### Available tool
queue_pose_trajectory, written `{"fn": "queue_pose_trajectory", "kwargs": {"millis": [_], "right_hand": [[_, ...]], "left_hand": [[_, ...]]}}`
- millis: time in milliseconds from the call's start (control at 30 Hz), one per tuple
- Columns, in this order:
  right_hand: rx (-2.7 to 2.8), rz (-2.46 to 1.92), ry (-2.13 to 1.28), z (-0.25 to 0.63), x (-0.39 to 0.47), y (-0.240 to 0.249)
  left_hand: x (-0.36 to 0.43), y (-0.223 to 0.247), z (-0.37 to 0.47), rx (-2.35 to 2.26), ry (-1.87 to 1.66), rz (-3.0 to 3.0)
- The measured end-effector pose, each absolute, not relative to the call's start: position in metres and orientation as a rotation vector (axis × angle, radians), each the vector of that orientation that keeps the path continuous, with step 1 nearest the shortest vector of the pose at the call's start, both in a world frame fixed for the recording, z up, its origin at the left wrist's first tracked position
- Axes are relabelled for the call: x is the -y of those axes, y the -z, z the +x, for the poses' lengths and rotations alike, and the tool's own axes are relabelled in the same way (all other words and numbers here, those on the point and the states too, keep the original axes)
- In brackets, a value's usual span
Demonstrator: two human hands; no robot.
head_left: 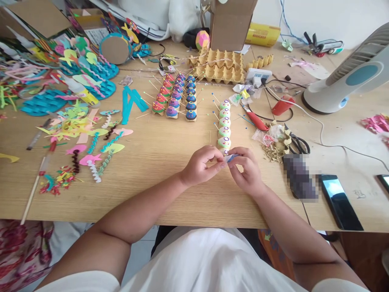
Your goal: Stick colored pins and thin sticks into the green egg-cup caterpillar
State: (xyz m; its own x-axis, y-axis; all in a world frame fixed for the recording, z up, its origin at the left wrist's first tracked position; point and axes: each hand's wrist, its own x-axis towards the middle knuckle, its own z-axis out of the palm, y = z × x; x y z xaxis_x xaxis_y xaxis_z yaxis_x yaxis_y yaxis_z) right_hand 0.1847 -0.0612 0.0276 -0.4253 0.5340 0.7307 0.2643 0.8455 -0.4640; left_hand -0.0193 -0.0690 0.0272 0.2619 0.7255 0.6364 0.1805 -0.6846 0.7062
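Close to the near end of a white-and-green egg-carton caterpillar (224,132), my hands meet. My right hand (246,170) pinches a small white-and-blue piece (231,158) that looks like thin film or paper. The fingertips of my left hand (205,164) are pinched together against its left edge. The caterpillar has purple ring marks, and blue-tipped sticks poke out on its left. Its nearest bump is partly hidden by my fingers. Further left stand three painted egg-carton strips, a red one (161,97), a purple one (174,99) and a dark blue one (191,99), with pins in them.
Paper scraps (75,121) and curled fish shapes (91,160) spread over the left. Behind are egg trays (219,67) and a power strip (258,76). To the right lie a red-handled tool (257,121), black scissors (298,142), a phone (340,200) and a fan (346,73).
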Motion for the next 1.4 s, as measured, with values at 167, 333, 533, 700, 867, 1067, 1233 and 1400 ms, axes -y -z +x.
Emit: {"fn": "queue_pose_trajectory", "kwargs": {"millis": [167,333,533,700,867,1067,1233,1400], "right_hand": [[2.052,-0.601,-0.35,0.1868,0.0646,-0.0323],[2.055,-0.597,-0.38,0.1874,0.0647,-0.0322],[2.067,-0.567,-0.454,0.189,0.0624,-0.0305],[2.077,-0.549,-0.468,0.1915,0.0622,-0.0321],[2.043,-0.595,-0.487,0.1902,0.0647,-0.032],[2.036,-0.652,-0.398,0.1845,0.0673,-0.0296],[2.074,-0.62,-0.327,0.1832,0.0685,-0.0301],[2.096,-0.644,-0.282,0.1825,0.0711,-0.0287]], "left_hand": [[0.0683,-0.0262,-0.0179,-0.794,-1.46,2.135],[0.0683,-0.0213,-0.0164,-0.74,-1.446,2.312],[0.0661,-0.0182,-0.0164,-0.706,-1.406,2.297],[0.0662,-0.0191,-0.0167,-0.689,-1.346,2.14],[0.0689,-0.0253,-0.0171,-0.741,-1.382,2.004],[0.0715,-0.0277,-0.0197,-0.936,-1.43,2.383],[0.0725,-0.0261,-0.0232,-0.964,-1.277,2.686],[0.0737,-0.0263,-0.0239,-0.841,-1.328,2.837]]}}
